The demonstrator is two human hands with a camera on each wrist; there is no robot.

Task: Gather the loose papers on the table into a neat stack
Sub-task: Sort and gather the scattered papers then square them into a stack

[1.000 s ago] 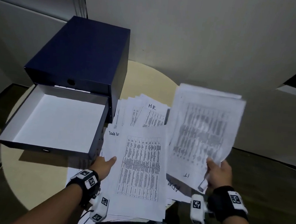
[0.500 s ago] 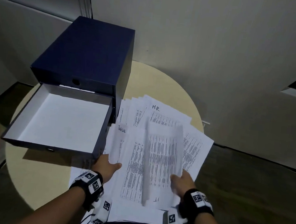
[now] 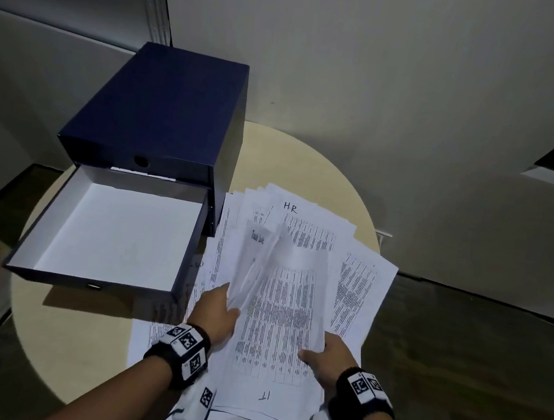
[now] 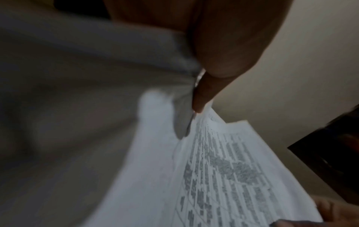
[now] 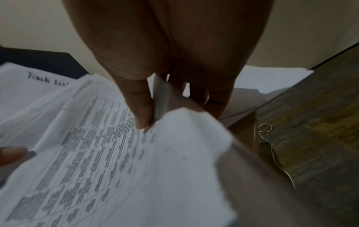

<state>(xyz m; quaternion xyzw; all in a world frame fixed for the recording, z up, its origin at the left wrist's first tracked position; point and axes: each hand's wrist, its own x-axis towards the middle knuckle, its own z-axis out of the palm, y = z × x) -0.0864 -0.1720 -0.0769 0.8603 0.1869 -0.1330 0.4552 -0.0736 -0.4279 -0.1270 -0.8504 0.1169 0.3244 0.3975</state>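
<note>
White printed papers point(image 3: 304, 233) lie fanned over the right half of the round table point(image 3: 308, 158). On top sits a bundle of table-printed sheets point(image 3: 281, 319), marked "IT" at its near edge. My left hand point(image 3: 220, 310) pinches the bundle's left side, where a sheet marked "Task List" point(image 3: 259, 238) curls upward. The left wrist view has the left hand point(image 4: 200, 95) with thumb and finger on the paper edge point(image 4: 217, 169). My right hand point(image 3: 325, 355) pinches the right edge; the right wrist view puts its thumb on top point(image 5: 143, 112) of the sheets point(image 5: 97, 153) and fingers beneath.
A dark blue drawer box point(image 3: 162, 112) stands at the table's back left, its lower drawer point(image 3: 112, 237) pulled out with nothing inside, close beside the papers. A wall rises behind the table. Dark floor point(image 3: 474, 367) lies to the right, with a thin cord point(image 5: 272, 145) on it.
My right hand brought its lifted sheets down from the right onto the pile in front of me. My left hand shifted from resting flat to pinching the bundle's left edge.
</note>
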